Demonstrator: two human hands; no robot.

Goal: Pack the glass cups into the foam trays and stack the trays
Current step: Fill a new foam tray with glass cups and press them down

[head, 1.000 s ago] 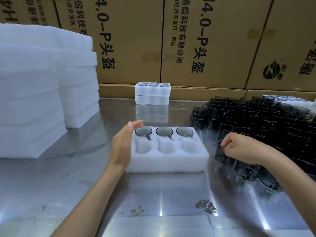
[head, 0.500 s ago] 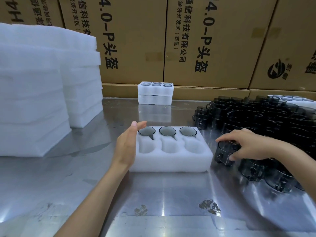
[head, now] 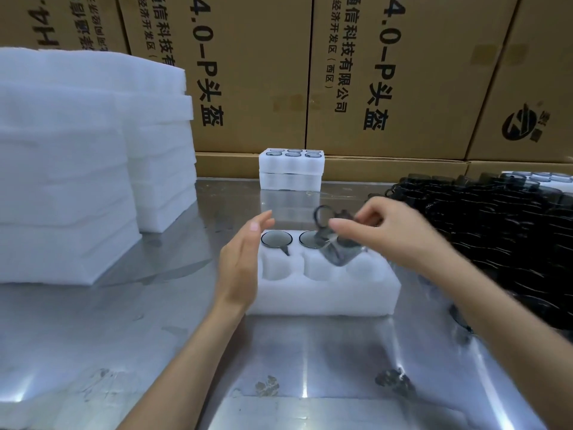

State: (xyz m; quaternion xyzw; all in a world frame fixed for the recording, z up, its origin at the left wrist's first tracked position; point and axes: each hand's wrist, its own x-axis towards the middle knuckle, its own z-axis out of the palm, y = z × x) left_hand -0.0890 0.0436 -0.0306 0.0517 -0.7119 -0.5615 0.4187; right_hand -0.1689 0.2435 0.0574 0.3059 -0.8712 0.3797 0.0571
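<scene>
Steel, scuffed and shiny, makes up the table (head: 161, 321), and a white foam tray (head: 325, 293) lies flat on it at the centre of the view. Its far row, toward 12 o'clock, holds smoky grey glass cups: one seated cup (head: 276, 238) at the tray's 10 o'clock corner, a second cup (head: 308, 238) just beside it at 3 o'clock and partly hidden, while the rest of that row is covered by the hand. The near pockets at the tray's 7 and 6 o'clock show bare foam. The left hand (head: 240, 265) stands on edge, fingers straight and together, against the tray's 9 o'clock side; whether it presses the foam I cannot tell. The right hand (head: 393, 234) hangs over the tray's 1 o'clock part and pinches a tilted glass cup (head: 336, 243) by fingertips and thumb, the cup blurred, its handle loop uppermost toward 11 o'clock. At 3 o'clock of the tray a dense heap of dark cups (head: 496, 231) spreads over the table. At 12 o'clock, well apart, two filled trays (head: 291, 172) sit stacked against cardboard boxes (head: 248, 72). At 9 o'clock tall piles of white foam (head: 77, 166) stand on the table.
</scene>
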